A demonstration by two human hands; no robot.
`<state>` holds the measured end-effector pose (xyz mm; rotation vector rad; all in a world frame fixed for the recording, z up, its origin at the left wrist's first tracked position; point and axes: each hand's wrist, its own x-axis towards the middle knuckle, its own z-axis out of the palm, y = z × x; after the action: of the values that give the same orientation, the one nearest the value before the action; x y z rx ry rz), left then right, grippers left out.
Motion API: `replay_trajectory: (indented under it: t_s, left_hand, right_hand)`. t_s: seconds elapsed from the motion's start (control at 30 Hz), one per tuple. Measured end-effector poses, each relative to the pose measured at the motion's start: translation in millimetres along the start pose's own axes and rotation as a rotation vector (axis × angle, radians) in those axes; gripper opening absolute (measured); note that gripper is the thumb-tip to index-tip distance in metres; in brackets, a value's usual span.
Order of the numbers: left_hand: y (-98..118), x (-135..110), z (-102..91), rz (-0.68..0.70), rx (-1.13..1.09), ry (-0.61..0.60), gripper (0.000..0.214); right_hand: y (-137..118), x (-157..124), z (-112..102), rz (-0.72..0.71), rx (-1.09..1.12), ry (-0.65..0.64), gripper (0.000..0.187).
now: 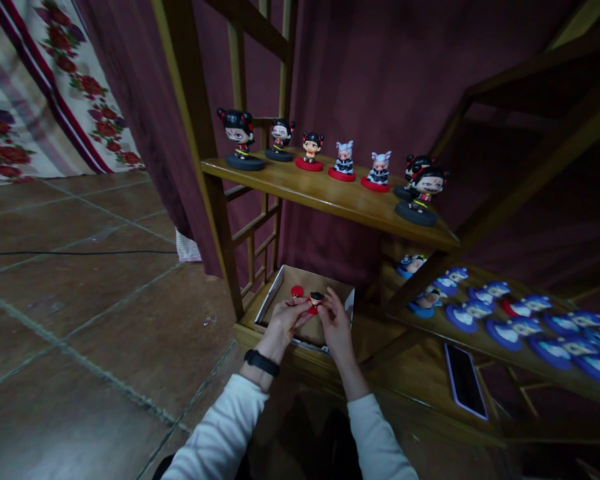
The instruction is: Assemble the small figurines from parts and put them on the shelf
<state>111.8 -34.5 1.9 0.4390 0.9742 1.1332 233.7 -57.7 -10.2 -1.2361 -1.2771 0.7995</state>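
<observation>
A small figurine (315, 300) with black hair and a red base is held over a shallow cardboard box (305, 273). My left hand (284, 321) grips it from the left, fingers closed around its lower part. From the right, my right hand (336, 321) has thumb and curled fingers at the figurine's side. Inside the box, left of the held figurine, lies another small red piece (297, 292); its kind is too small to make out. The box sits on the lowest board of a wooden shelf, and my hands partly cover its inside and front edge.
Above the box, an upper shelf board (330, 195) bears several figurines on round bases, including a dark-based one (237, 140) at its left end. Rows of blue-based figurines (513, 330) stand on the right-hand shelf. Below them lies a phone (465, 380). A wooden post (193, 153) rises at left.
</observation>
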Motion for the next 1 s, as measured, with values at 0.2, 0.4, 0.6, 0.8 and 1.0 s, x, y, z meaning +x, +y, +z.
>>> replay_trajectory:
  t_s: [0.2, 0.4, 0.6, 0.8, 1.0]
  left_hand:
    - [1.7, -1.7, 2.0, -0.049, 0.054, -0.049, 0.014]
    - [-1.4, -5.9, 3.9, 0.001, 0.092, -0.106, 0.027]
    - [-0.1, -9.8, -0.4, 0.04, 0.144, -0.102, 0.024]
    - [-16.4, -20.7, -9.8, 0.018, 0.135, -0.08, 0.018]
    - [-45.4, -65.5, -27.7, -0.113, 0.154, -0.132, 0.023]
  right_hand:
    - [0.0, 3.3, -0.3, 0.19, 0.357, -0.115, 0.033]
    - [-2.5, 4.4, -5.4, 0.279, 0.499, -0.099, 0.034]
    - [-9.0, 1.5, -3.5, 0.293, 0.485, -0.101, 0.034]
    - [-7.7, -22.3, -4.9, 0.327, 0.508, -0.077, 0.037]
    - [-15.6, -85.0, -27.1, 0.415, 0.557, -0.141, 0.033]
